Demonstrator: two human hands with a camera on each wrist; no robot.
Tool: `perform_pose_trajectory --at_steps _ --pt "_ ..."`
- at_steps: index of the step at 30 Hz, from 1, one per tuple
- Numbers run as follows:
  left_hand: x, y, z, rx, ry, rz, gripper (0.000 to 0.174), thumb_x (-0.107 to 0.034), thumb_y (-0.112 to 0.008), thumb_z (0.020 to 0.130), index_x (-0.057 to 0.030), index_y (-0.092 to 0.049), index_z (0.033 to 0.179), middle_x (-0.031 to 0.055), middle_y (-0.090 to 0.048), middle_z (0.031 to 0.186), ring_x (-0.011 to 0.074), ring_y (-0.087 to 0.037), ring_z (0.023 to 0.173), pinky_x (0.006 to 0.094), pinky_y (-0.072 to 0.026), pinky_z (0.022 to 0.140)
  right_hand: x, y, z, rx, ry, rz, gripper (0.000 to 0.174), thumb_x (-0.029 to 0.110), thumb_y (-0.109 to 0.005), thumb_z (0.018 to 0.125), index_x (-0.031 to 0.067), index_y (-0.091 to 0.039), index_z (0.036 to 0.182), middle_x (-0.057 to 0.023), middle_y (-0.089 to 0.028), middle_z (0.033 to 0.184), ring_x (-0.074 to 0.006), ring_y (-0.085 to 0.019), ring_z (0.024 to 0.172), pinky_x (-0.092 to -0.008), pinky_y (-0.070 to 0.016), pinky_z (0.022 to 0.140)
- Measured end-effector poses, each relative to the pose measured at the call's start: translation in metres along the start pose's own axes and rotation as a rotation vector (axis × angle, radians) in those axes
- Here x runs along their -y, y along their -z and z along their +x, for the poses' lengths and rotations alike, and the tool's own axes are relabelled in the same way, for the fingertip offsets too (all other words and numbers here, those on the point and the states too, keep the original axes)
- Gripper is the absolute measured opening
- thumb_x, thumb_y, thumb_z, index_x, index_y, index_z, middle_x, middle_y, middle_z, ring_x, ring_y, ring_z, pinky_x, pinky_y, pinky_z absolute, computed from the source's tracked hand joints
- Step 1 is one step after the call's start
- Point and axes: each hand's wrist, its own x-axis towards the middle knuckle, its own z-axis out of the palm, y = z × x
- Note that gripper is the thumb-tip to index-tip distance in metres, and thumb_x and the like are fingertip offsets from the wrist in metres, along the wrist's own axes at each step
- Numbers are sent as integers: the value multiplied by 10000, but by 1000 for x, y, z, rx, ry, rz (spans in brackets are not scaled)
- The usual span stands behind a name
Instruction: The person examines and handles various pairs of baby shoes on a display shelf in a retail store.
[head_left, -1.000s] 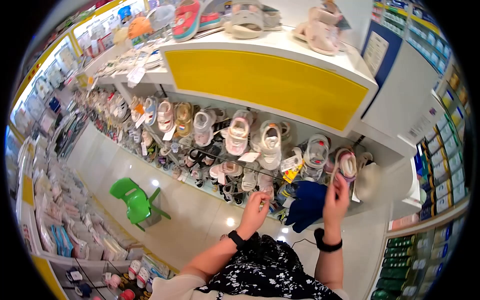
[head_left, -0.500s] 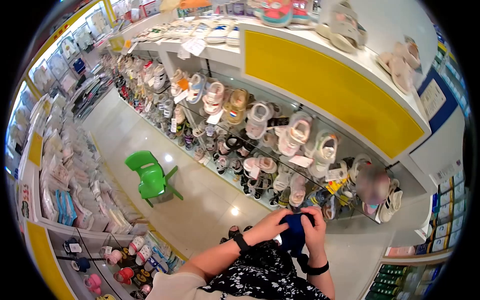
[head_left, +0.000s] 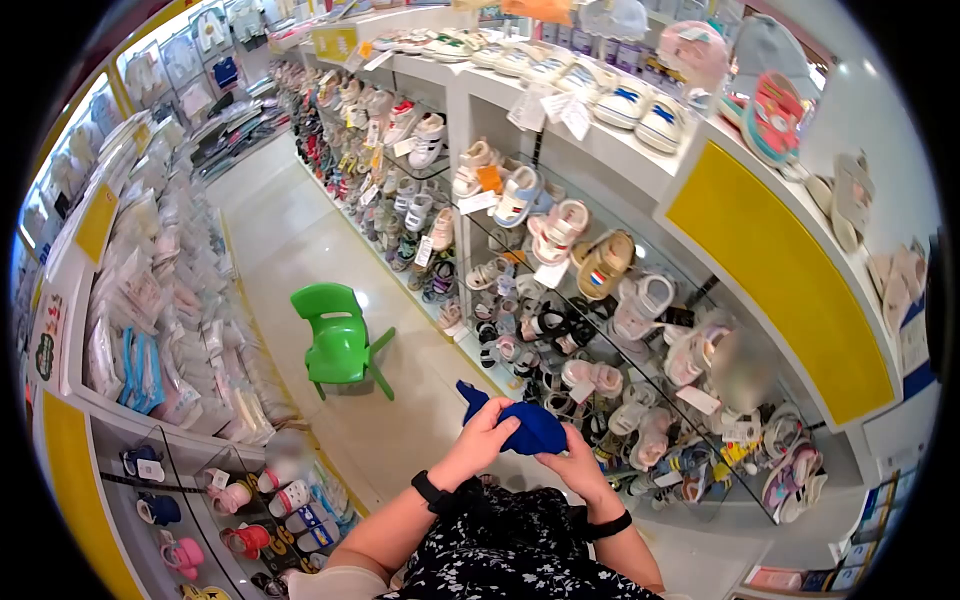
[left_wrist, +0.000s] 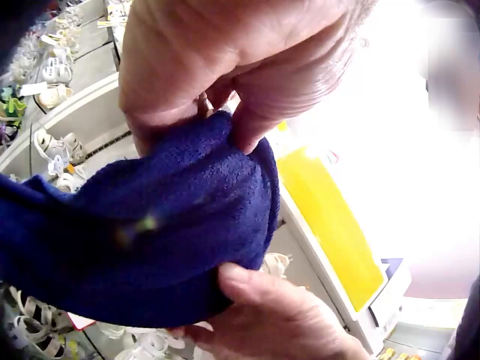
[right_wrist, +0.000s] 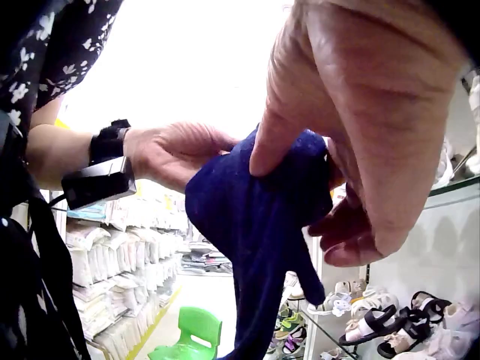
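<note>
A dark blue, fuzzy cloth (head_left: 532, 428) is held up in front of the body between both hands, folded over, with one end hanging loose. My left hand (head_left: 475, 445) pinches it between thumb and fingers; the left wrist view shows the thumb pressed into the folded fabric (left_wrist: 187, 195). From the other side, my right hand (head_left: 580, 470) grips the cloth's edge. In the right wrist view the right thumb (right_wrist: 274, 146) lies over the fabric, and a narrow strip dangles below. Part of the fingers of each hand is hidden behind the cloth.
Glass shelves of small shoes (head_left: 605, 262) line the right side, under a white counter with a yellow panel (head_left: 780, 290). A green chair (head_left: 340, 340) stands in the aisle. Plastic-wrapped packets (head_left: 180, 330) fill the left shelves, with more small shoes (head_left: 245, 538) at lower left.
The right hand has brought the cloth from beside the right-end shoes to in front of the body, where the left hand has taken hold too. The head view has turned left.
</note>
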Motion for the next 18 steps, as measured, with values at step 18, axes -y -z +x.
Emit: perform_pose_trajectory --at_steps 18 --pt "57 313 100 -801 -29 943 201 -36 -603 806 -47 -587 1006 173 -503 1119 352 -545 1039 404 -456 906 -53 -12 124 25 -279 64 599 160 -782 757 -26 -467 1232 -117 -595 1090 -177 -568 972 -312 -470 866"
